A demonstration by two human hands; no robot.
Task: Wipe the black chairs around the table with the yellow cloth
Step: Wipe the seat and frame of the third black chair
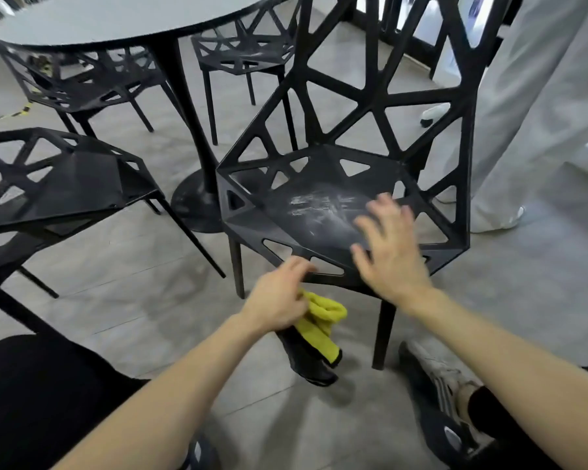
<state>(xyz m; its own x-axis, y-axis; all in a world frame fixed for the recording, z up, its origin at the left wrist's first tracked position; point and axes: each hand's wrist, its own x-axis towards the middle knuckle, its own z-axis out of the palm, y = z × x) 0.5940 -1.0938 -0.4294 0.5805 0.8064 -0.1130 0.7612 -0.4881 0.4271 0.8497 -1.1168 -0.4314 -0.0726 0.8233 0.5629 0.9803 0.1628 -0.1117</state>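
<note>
A black lattice chair [319,212] stands in front of me, with whitish smears in the middle of its seat. My left hand [279,296] grips the yellow cloth [319,325] just below the seat's front edge, and the cloth hangs down from it. My right hand [387,245] hovers over the right front of the seat with fingers spread, holding nothing. A second black chair [65,184] sits to the left. Two more black chairs [245,52] [82,83] stand under the round table [116,18].
The table's black pedestal base [197,205] stands left of the near chair. A person in light trousers [523,113] stands close behind the chair on the right. My shoes [435,374] are on the grey tiled floor [133,300] below.
</note>
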